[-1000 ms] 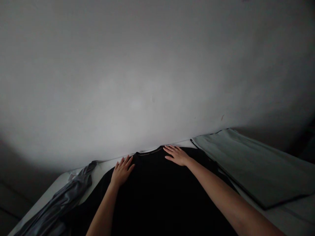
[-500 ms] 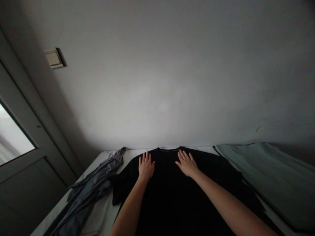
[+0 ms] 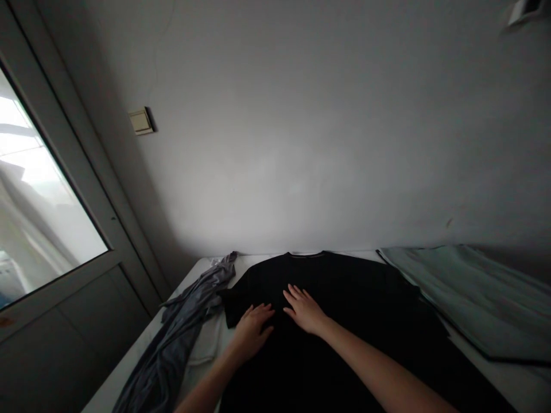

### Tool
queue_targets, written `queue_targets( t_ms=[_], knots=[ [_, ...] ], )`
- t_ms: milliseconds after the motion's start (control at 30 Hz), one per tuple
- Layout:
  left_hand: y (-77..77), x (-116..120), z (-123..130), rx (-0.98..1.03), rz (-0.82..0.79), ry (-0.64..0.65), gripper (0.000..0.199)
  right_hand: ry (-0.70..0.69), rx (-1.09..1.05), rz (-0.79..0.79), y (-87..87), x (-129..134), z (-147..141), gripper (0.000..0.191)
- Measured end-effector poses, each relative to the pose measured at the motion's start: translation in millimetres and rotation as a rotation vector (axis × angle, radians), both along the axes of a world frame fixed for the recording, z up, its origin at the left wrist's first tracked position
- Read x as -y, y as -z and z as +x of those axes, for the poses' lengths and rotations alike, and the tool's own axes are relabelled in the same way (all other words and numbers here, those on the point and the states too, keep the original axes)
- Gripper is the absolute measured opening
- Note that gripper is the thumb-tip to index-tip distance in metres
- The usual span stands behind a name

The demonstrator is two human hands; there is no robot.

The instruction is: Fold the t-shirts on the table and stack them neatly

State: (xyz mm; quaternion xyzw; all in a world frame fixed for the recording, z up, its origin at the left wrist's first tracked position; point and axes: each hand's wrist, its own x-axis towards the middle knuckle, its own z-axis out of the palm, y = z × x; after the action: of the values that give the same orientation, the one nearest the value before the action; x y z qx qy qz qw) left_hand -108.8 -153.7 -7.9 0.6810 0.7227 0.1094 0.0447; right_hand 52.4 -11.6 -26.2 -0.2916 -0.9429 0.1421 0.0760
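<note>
A black T-shirt lies spread out on a white-covered surface, its neckline toward the wall and its lower part running out of view at the bottom. My left hand is over the shirt's left chest side, fingers stretched and pointing to the right. Close beside it, my right hand rests palm down on the upper middle of the shirt with its fingers extended. Both hands are open and hold nothing. The palms are hidden, so how firmly they press does not show.
Crumpled grey clothing lies along the left side. On the right a green-grey cloth with a dark edge is spread flat. The wall rises right behind, bearing a light switch. A door with a glass pane stands at left.
Both hands have moved from near the collar down the shirt toward me. They are closer together, and the left has turned to point rightward. The camera view has shifted left.
</note>
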Motion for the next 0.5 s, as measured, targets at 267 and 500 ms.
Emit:
queue_targets(
  t_ms=[267, 500],
  knots=[
    [-44.5, 22, -91, -0.219, 0.103, -0.485, 0.035, -0.023, -0.116, -0.019, -9.2, 28, -60, 0.053],
    [-28.0, -7, -117, -0.069, -0.011, -0.647, 0.055, -0.065, -0.160, 0.003, 6.6, 39, -79, 0.063]
  ],
)
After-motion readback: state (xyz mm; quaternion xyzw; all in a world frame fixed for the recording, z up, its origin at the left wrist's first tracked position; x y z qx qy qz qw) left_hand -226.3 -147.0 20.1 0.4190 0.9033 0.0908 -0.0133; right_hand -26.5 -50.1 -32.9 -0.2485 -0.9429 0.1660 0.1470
